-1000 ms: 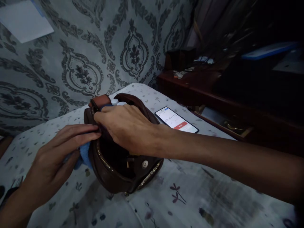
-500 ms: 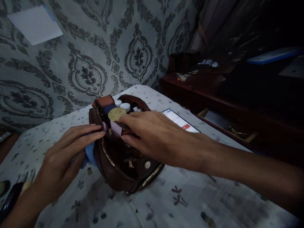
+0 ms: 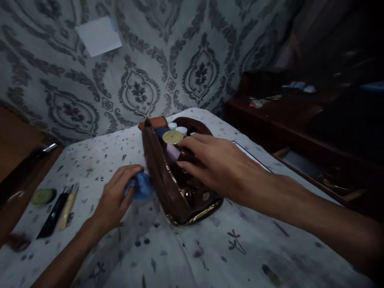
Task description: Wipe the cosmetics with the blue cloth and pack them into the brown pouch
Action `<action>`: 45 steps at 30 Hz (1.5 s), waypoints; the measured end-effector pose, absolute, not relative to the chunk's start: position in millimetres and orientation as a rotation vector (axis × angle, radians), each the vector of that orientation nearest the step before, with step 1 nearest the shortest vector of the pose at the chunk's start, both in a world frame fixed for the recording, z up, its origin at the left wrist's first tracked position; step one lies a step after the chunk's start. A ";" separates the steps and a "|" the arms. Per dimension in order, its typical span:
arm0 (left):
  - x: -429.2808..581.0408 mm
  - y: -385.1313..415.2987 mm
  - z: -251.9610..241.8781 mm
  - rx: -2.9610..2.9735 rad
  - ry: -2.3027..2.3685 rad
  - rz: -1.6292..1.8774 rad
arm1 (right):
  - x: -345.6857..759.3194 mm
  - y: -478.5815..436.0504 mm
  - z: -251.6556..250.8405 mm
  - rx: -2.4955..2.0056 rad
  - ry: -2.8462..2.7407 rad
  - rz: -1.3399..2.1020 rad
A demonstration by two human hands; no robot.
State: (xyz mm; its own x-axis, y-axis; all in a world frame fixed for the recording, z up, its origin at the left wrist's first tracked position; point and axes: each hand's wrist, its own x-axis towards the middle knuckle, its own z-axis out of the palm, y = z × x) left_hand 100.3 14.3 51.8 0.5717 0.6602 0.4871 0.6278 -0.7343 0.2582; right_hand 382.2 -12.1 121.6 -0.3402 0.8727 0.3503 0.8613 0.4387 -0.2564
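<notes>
A brown zip bag (image 3: 160,168) stands unzipped on the patterned sheet. My right hand (image 3: 219,162) reaches over its opening from the right, fingers and thumb curled around something dark inside that I cannot make out. Just by those fingertips are a round gold lid (image 3: 173,137) and a pale pink piece (image 3: 173,152). White caps (image 3: 181,130) and a dark blue item (image 3: 161,132) show behind them. Left of the bag, my left hand (image 3: 115,196) is closed on a crumpled blue cloth (image 3: 141,186). The bag's inside is dark and partly hidden by my right hand.
A phone (image 3: 250,154) lies behind my right wrist. On the left of the sheet are a round green-lidded container (image 3: 44,196), a black tube (image 3: 53,216) and a cream tube (image 3: 67,211). An open drawer (image 3: 309,168) juts out at the right.
My left hand has left the bag's rim and grasped the blue cloth, now further out from the bag. My right hand stays at the opening. The whole view has shifted leftward.
</notes>
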 end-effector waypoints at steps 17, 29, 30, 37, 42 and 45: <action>-89.6 35.9 30.6 2.244 2.351 0.845 | 326.6 -96.1 43.1 -0.699 -2.383 0.076; -92.5 36.1 -11.5 2.326 2.238 0.494 | 229.5 -72.8 14.2 -0.655 -2.251 0.710; -87.4 34.5 -10.5 2.339 2.215 0.484 | 223.9 -71.7 13.3 -0.675 -2.236 0.743; -33.2 11.1 -14.8 2.488 1.923 0.477 | 199.3 -72.3 11.3 -0.756 -2.157 0.856; -10.9 2.8 -8.9 2.482 1.568 0.783 | 203.7 -73.2 1.7 -0.840 -2.059 0.929; -27.6 6.9 12.3 2.380 1.553 1.043 | 209.1 -71.9 -1.3 -0.946 -1.986 0.992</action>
State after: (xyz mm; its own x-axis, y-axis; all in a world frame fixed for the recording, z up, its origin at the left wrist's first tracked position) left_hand -27.6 6.9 12.3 0.2387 0.8435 0.4811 0.7648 -0.4686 0.4422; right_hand 209.1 -71.9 -1.3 -0.4777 0.8371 0.2667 0.2893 0.4365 -0.8519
